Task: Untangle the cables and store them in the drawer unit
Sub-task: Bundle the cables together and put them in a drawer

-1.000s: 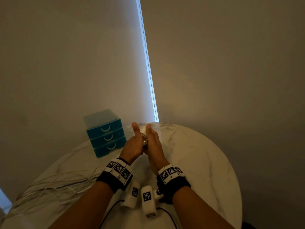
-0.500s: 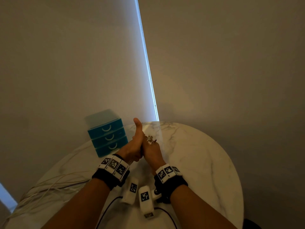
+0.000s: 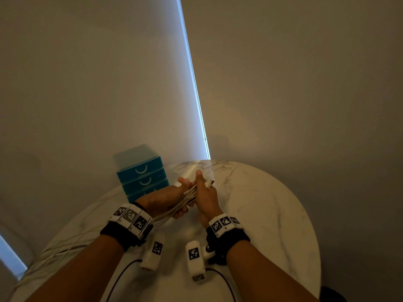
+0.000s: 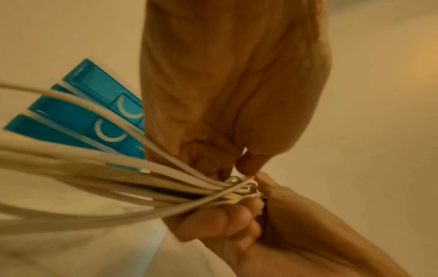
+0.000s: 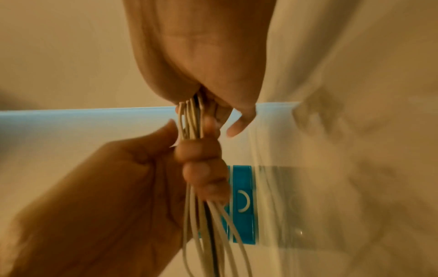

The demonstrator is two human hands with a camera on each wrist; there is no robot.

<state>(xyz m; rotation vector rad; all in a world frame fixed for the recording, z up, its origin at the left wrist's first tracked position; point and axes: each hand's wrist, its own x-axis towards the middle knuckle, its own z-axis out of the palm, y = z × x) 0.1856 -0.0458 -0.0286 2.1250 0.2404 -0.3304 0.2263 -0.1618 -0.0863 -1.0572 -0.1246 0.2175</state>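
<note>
A bundle of white cables (image 3: 188,196) runs between both hands above the marble table (image 3: 261,214). My left hand (image 3: 165,199) grips the bundle with its fingers curled round it (image 5: 201,168). My right hand (image 3: 207,195) holds the bundle's far end, and metal plug ends (image 3: 209,183) stick out past its thumb. In the left wrist view the cables (image 4: 118,168) fan out to the left from the two hands. The teal drawer unit (image 3: 141,177) stands just behind my left hand, and the drawers that show are closed.
The rest of the cables trail (image 3: 65,247) over the table's left edge. White wrist camera modules (image 3: 195,258) with black leads hang under my forearms. The wall stands close behind the table, and the round table edge (image 3: 314,247) curves off on the right.
The hands were pressed together with the thumbs up. Now my left hand has slid back along the bundle, so the cables show between the hands. The right hand still holds the plug ends.
</note>
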